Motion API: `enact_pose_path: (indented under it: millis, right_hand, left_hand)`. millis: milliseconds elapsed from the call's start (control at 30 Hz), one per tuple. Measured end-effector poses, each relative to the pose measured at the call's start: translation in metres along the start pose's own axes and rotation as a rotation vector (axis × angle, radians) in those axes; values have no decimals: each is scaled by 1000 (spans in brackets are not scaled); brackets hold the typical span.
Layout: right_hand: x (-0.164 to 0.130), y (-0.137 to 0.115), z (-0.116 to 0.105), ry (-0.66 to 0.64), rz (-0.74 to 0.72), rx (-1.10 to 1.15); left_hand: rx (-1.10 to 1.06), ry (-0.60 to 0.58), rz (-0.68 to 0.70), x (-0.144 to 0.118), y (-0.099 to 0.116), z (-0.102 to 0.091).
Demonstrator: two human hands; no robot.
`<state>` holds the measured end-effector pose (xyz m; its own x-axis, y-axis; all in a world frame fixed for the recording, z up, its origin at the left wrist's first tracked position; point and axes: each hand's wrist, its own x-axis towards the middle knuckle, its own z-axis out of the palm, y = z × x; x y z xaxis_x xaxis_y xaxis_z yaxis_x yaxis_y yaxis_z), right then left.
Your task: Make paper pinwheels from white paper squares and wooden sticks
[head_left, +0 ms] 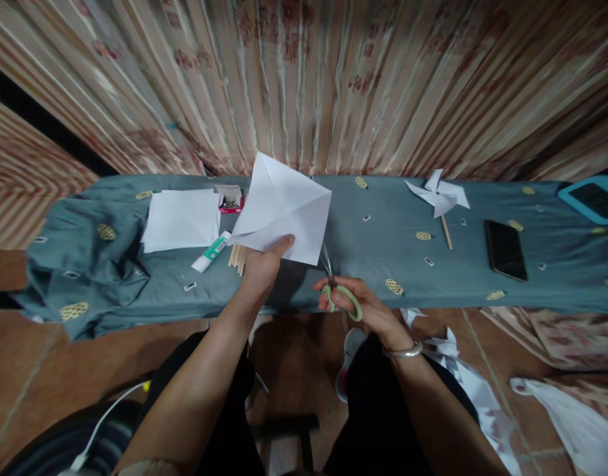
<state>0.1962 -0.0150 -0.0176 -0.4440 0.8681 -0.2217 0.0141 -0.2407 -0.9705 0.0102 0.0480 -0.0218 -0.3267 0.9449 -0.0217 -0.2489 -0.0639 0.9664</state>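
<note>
Holds a square white sheet (294,211) in the left hand (262,266), pinched with the thumb on top, above the middle of the cloth-covered surface (368,258). Grasps green-handled scissors (350,301) in the right hand (368,305) at the near edge, with blades just beside the sheet's near right corner; cannot tell whether touching. Shows creases meeting at the sheet's middle and, seemingly, a slit in from the left corner. Looks like an early stage by that measure: creasing done, cutting apparently underway, no corner folded to the middle, no stick attached. Compare the finished pinwheel (440,193), mounted on its stick near the far edge, right of the middle. Includes, toward the left end, stacked white sheets (182,221), uncut as far as visible, plus a red box (230,199) of small metal pieces, a glue tube (212,252) and wooden sticks (237,260). Also shows, toward the right end, a dark phone (505,250).
</note>
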Motion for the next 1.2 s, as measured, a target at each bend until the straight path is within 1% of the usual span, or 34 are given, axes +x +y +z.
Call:
enact_pose_path:
  millis: [100, 200, 300, 433, 767, 1033, 1200]
  right_hand:
    - [-2, -3, 1, -53, 71, -31]
    - [-1, -5, 2, -72, 116, -30]
    - [1, -8, 4, -76, 115, -17]
    - [2, -6, 3, -81, 95, -17]
    - [2, 0, -1, -77, 94, -7]
    - [4, 3, 1, -39, 145, 60]
    - [5, 6, 4, -25, 148, 110]
  left_hand:
    - [20, -6, 4, 0, -2, -3]
    - [54, 1, 4, 0, -3, -3]
    - [60, -7, 3, -2, -3, -1]
    - [63, -18, 42, -4, -1, 1]
    - [77, -52, 40, -6, -2, 1]
    - [63, -57, 28, -6, 0, 1]
    - [91, -44, 23, -4, -2, -1]
